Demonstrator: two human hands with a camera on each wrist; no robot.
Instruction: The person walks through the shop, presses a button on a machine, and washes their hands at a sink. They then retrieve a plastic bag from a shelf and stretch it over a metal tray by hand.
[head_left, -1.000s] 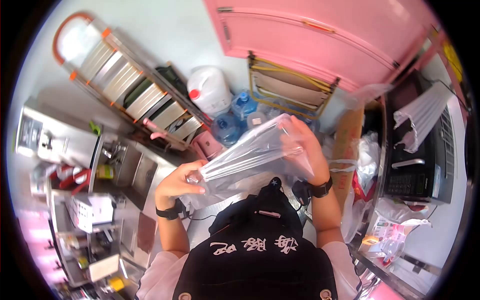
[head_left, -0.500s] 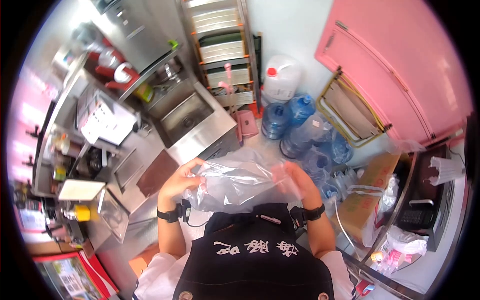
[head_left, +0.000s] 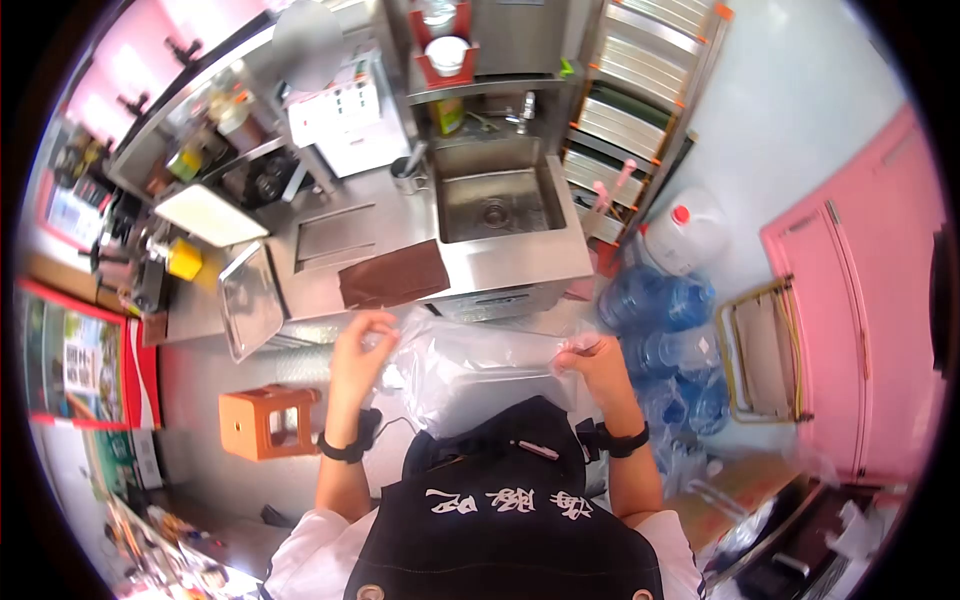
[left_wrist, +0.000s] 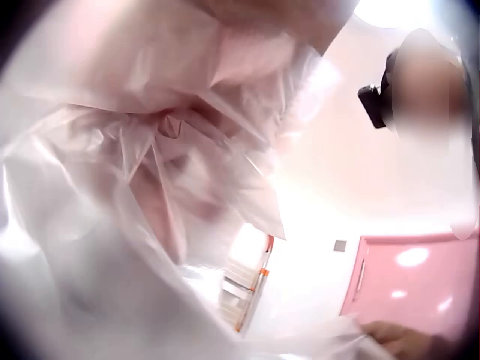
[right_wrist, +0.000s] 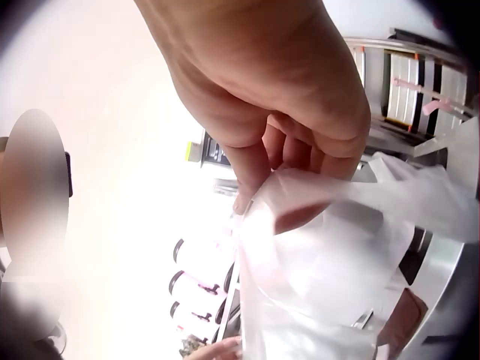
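A clear plastic bag [head_left: 480,372] is spread between my two hands in front of the black apron [head_left: 500,500]. My left hand [head_left: 355,370] pinches its left edge; in the left wrist view the crumpled plastic [left_wrist: 112,247] covers most of the fingers, and the film is gathered into a pucker. On the other side, my right hand [head_left: 607,372] grips the upper right edge. Close up, the right wrist view has the thumb and curled fingers of that hand [right_wrist: 285,97] over the bag's rim [right_wrist: 300,187], with the film hanging below.
Ahead stands a steel counter with a sink [head_left: 497,200], a brown mat [head_left: 395,277] and a metal tray [head_left: 252,300]. An orange stool [head_left: 262,425] is on the floor at left. Blue water bottles [head_left: 640,300], a ladder [head_left: 630,95] and a folded chair [head_left: 765,355] line the right.
The view has swung left from the pink door toward the sink counter. Both hands keep hold of the bag, which was slanted with the right hand higher and now lies nearly level.
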